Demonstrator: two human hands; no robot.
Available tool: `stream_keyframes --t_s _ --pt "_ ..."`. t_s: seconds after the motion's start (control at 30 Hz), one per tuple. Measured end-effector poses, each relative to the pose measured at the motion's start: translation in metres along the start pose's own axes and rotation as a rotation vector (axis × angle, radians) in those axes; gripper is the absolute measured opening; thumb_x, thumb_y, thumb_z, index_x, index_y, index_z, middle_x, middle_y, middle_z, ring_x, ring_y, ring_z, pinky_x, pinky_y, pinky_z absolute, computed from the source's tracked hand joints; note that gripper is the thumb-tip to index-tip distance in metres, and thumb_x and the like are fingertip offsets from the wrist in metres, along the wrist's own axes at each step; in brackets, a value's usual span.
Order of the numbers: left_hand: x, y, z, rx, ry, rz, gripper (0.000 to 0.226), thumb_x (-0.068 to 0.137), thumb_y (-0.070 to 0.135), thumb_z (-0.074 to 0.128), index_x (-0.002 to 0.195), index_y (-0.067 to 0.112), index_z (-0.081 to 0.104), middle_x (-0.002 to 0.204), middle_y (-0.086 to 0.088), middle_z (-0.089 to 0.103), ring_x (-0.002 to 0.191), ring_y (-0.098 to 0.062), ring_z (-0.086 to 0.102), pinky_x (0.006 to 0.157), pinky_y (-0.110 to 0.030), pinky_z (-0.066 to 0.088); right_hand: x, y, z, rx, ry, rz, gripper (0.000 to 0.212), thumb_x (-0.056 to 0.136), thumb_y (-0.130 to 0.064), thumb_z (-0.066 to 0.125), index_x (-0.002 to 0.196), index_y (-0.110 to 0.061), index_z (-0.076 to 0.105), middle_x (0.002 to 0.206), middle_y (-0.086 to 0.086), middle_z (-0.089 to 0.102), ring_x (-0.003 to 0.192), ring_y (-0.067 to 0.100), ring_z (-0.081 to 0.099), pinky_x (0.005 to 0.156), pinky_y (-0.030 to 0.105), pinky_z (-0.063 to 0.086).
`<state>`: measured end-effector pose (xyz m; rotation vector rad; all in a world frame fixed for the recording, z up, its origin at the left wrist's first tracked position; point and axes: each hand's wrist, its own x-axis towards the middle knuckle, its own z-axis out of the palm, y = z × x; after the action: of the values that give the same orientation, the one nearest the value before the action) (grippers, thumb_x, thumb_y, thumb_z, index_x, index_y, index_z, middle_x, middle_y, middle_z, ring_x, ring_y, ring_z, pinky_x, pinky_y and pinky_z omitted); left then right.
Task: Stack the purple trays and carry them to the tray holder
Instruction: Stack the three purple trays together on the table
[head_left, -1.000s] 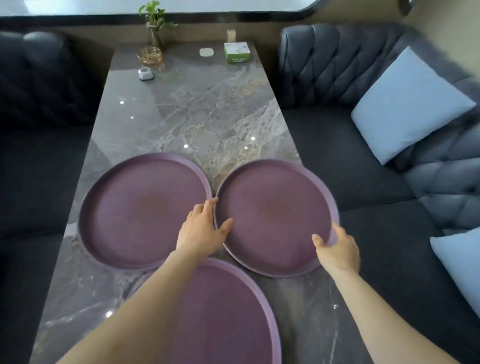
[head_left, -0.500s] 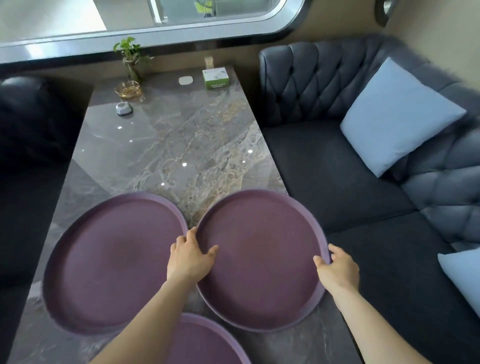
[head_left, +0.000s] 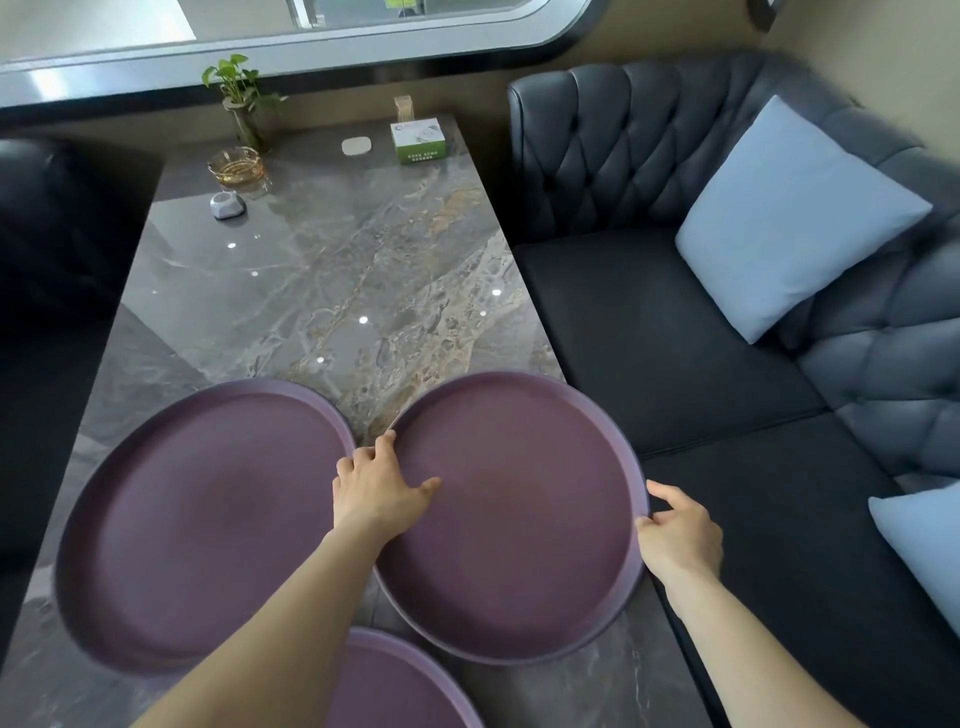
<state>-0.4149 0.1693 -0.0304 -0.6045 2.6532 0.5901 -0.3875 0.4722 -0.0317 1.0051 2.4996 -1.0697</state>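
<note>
While two hands (head_left: 376, 486) grip one, three purple trays (head_left: 208, 525) show.

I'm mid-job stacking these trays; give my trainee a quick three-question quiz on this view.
1. True or false: both hands grip the right-hand purple tray.
2. How many purple trays show on the marble table? A) two B) three C) four
3. Fill in: the green-and-white box sits at the table's ____ end.

Key:
1. True: left hand on its left rim, right hand on its right rim.
2. B: also the left tray and the near tray.
3. far
</note>
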Motion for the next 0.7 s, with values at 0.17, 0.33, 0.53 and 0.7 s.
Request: stream_keyframes --t_s 0.17,0.33,0.53,0.7 --pt "0.006 -0.003 -0.009 -0.253 -0.083 -0.095 0.097 0.058 0.06 0.079 0.143 0.036 0.039 0.138 -0.004 0.051 0.131 -0.031 0.046 0.11 -0.05 0.039 -0.003 0.001 -0.007 0.003 0.063 0.0 0.049 0.088 0.0 0.057 0.131 -0.024 0.062 0.068 -0.006 0.066 0.082 0.026 0.065 0.082 0.038 0.055" --pt "-0.008 -0.011 -0.026 -0.528 0.034 -0.084 0.09 0.064 0.046 0.083 0.144 0.027 0.045 0.129 -0.002 0.059 0.117 -0.023 0.06 0.099 -0.04 0.05 -0.012 -0.009 -0.022 0.027 0.11 -0.06 0.048 0.088 0.001 0.057 0.13 -0.022 0.062 0.067 -0.012 0.058 0.083 0.028 0.063 0.083 0.041 0.054" --pt "-0.053 -0.051 -0.059 -0.578 0.176 -0.143 0.042 0.08 0.039 0.073 0.12 0.029 0.066 0.096 0.012 0.071 0.093 -0.018 0.068 0.086 -0.037 0.052 -0.054 -0.02 -0.015 0.031 0.096 -0.109 0.041 0.088 -0.006 0.06 0.124 -0.026 0.063 0.072 -0.004 0.066 0.074 0.026 0.063 0.063 0.032 0.043" --pt "-0.1 -0.123 -0.065 -0.576 0.237 -0.255 0.031 0.081 0.044 0.073 0.108 0.031 0.069 0.091 0.009 0.07 0.089 -0.02 0.066 0.082 -0.036 0.05 -0.105 -0.01 0.012 -0.035 0.06 -0.171 0.031 0.09 -0.019 0.06 0.119 -0.031 0.063 0.093 0.005 0.074 0.084 0.029 0.064 0.069 0.034 0.049"
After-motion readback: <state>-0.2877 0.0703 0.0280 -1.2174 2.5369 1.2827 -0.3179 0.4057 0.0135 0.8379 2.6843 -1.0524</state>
